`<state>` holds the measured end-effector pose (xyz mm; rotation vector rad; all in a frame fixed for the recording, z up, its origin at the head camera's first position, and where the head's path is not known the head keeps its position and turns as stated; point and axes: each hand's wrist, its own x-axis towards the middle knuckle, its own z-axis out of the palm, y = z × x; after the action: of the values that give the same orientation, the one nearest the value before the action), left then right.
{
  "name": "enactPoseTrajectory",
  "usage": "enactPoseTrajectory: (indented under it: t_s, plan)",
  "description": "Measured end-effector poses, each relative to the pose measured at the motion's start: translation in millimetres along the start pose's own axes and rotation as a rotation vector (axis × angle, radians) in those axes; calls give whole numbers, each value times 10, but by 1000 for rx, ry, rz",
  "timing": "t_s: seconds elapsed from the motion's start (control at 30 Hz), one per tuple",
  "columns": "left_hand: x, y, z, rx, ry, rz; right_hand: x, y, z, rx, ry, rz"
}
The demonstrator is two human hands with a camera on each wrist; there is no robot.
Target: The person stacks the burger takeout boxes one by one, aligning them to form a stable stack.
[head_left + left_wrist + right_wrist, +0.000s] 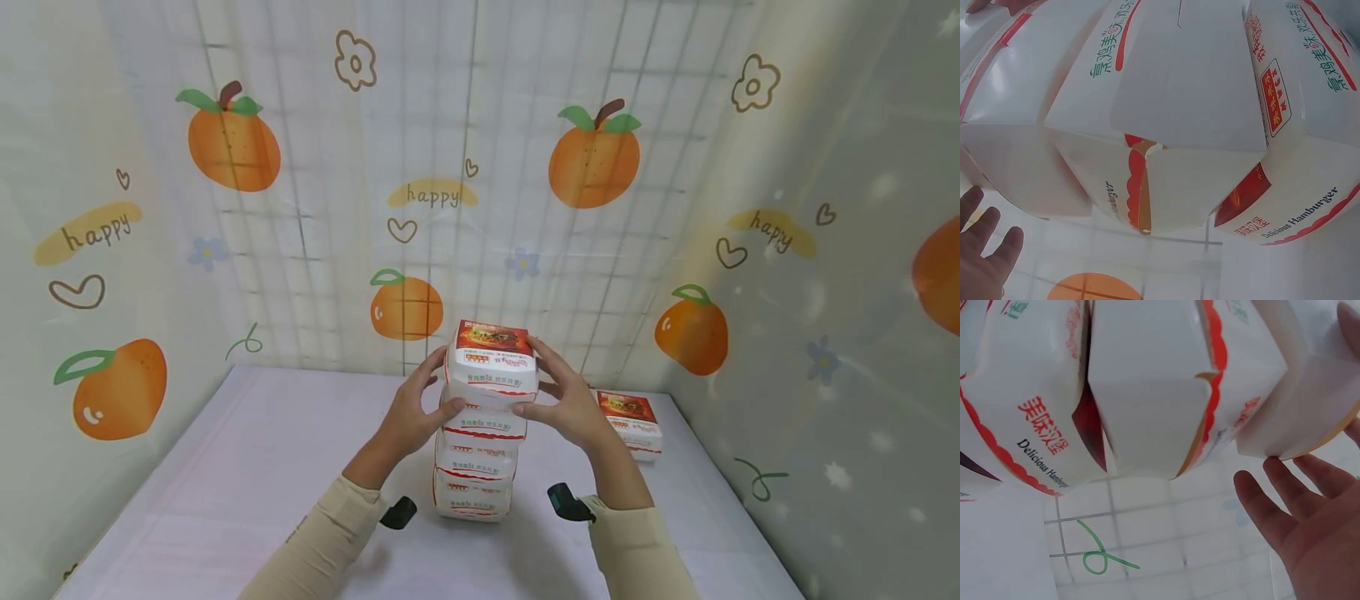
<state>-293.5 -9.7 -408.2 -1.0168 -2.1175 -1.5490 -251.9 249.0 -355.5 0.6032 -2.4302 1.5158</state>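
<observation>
In the head view, several white hamburger boxes stand in one tall stack on the table, a little uneven from level to level. My left hand (pixel 411 412) and right hand (pixel 573 408) hold the top hamburger box (pixel 495 371) from its two sides. The thumbs lie across the front near its lower edge, and the other fingers reach along the sides. Below it, the bottom hamburger box (pixel 472 497) rests on the table. The left wrist view shows a middle hamburger box (pixel 1172 81) with its flap tucked in. Fingers (pixel 1285 487) meet a box's edge in the right wrist view.
Another hamburger box (pixel 630 421) sits on the table to the right, behind my right forearm. The white table (pixel 300 433) ends at curtains (pixel 495 125) printed with oranges, at the back and both sides. A dark wrist device (pixel 567 502) sticks out by the right sleeve.
</observation>
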Motion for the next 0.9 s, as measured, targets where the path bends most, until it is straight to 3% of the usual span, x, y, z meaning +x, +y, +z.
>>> enactPoseTrajectory:
  t_s: [0.3, 0.9]
  plan:
    - [14, -84, 10, 9, -2, 8, 24, 19, 2, -9, 2, 2]
    - [-18, -111, 19, -21, 15, -9, 16, 57, 35, -1, 1, -20]
